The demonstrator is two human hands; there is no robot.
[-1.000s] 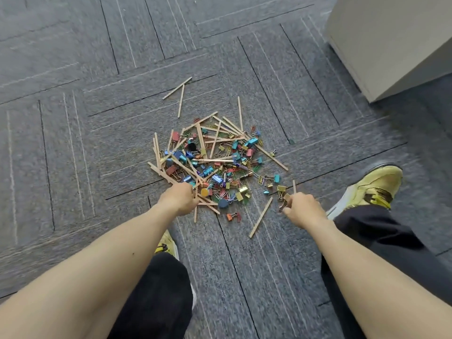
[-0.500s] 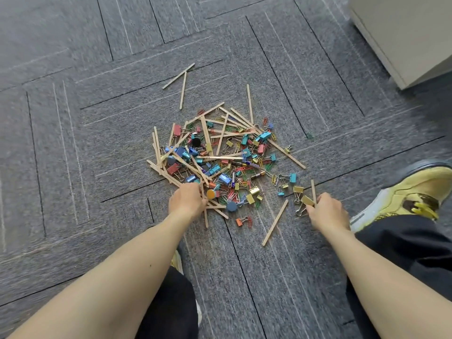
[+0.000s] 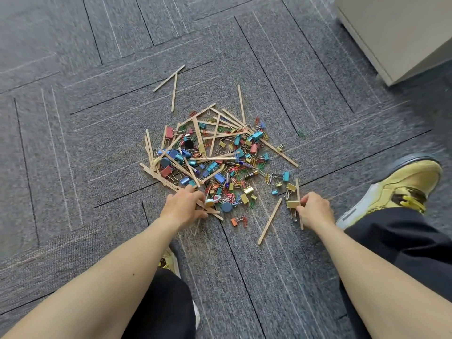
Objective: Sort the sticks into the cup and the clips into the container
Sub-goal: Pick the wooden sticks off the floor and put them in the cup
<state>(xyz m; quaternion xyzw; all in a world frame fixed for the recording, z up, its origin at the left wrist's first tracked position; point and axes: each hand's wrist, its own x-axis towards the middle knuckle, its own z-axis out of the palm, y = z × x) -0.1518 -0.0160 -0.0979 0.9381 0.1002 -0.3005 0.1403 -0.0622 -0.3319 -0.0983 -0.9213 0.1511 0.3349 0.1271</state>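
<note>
Beside the pile (image 3: 215, 157), our left hand (image 3: 183, 206) curls round sticks (image 3: 211, 211). Our right hand (image 3: 315, 210) pinches a gold clip (image 3: 293, 204) against a stick (image 3: 297, 189), so we risk missorting both together.

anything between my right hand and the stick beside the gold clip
Nothing visible does: the right hand is pinching the stick, with the gold clip right against its fingertips.
</note>
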